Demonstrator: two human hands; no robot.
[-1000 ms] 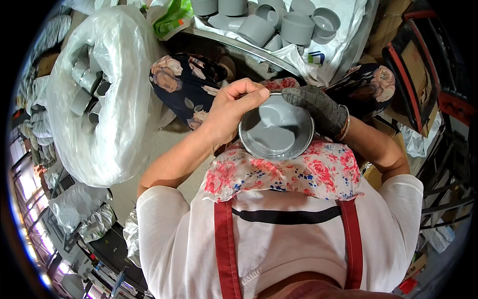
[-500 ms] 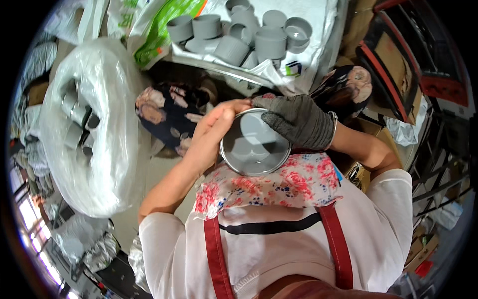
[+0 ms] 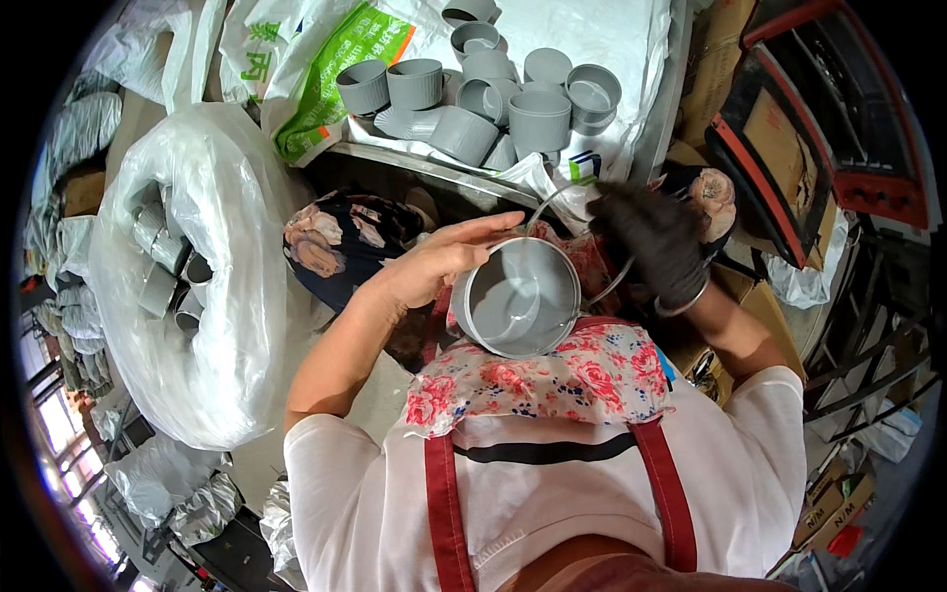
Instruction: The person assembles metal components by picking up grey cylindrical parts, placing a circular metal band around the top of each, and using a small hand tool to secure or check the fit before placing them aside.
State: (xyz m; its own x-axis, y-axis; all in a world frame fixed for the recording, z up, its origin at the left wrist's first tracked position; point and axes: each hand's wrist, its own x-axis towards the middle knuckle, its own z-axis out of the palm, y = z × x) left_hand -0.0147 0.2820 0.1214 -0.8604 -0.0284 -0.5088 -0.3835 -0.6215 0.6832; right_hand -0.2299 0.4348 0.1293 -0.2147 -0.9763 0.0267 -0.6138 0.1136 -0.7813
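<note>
Looks like the rim-trimming step on a grey cup (image 3: pixel 521 301)

Bare left hand (image 3: pixel 434 264) grips the cup's left edge, mouth tipped up, so it sits between the hands; gloved right hand (image 3: pixel 656 242), just beside it, looks closed on a thin curved strip (image 3: pixel 546 203), fingers too blurred to make out, and I can't tell if the strip's fully off. My guess, next move calls for a steady left hold while the right clears that strip; more cups (image 3: pixel 541 121) lie beyond both hands
</note>
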